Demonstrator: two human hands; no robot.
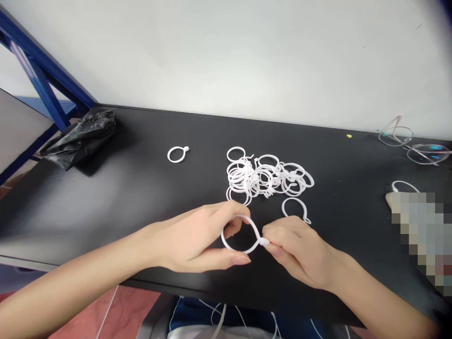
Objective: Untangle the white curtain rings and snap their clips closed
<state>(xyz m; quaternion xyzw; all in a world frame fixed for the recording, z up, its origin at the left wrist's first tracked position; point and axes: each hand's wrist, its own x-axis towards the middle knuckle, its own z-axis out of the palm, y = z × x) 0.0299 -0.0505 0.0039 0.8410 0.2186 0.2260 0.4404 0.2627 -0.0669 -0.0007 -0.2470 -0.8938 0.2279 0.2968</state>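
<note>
Right now, a person's two bare hands are working a single white plastic ring (241,234) just above the near edge of a black tabletop (141,197). The left hand (197,238) is curling around the ring's left side, thumb below and fingers over the top, holding it steady. The right hand (296,249) is pinching the small clasp on the ring's right side between thumb and fingertips, closed tightly on it. Doing this well likely means keeping the left hand's hold still while the right hand is pressing squarely on the clasp, so the thin loop is not twisting. Just beyond the hands, a tangled pile of similar white rings (266,178) is lying on the tabletop, with one loose ring (295,208) just past the right hand. Farther left, well apart, another single ring (177,154) is resting near a crumpled black bag (83,137). Spectacles (413,143) are lying far to the right.
</note>
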